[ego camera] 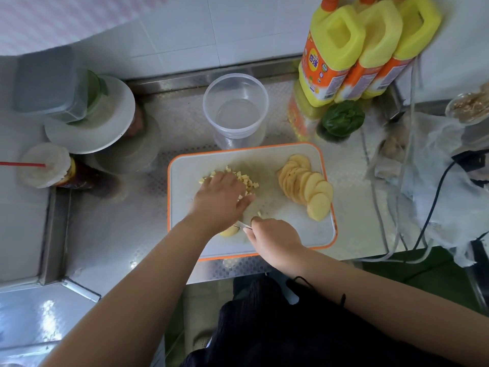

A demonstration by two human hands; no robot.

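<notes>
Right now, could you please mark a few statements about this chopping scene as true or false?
1. The left hand rests on the diced potato. True.
2. The potato slices lie in the clear tub. False: they lie fanned out on the right side of the cutting board.
3. The right hand grips a knife. True.
4. The green pepper sits on the cutting board. False: it sits on the counter, beside the yellow bottles.
</notes>
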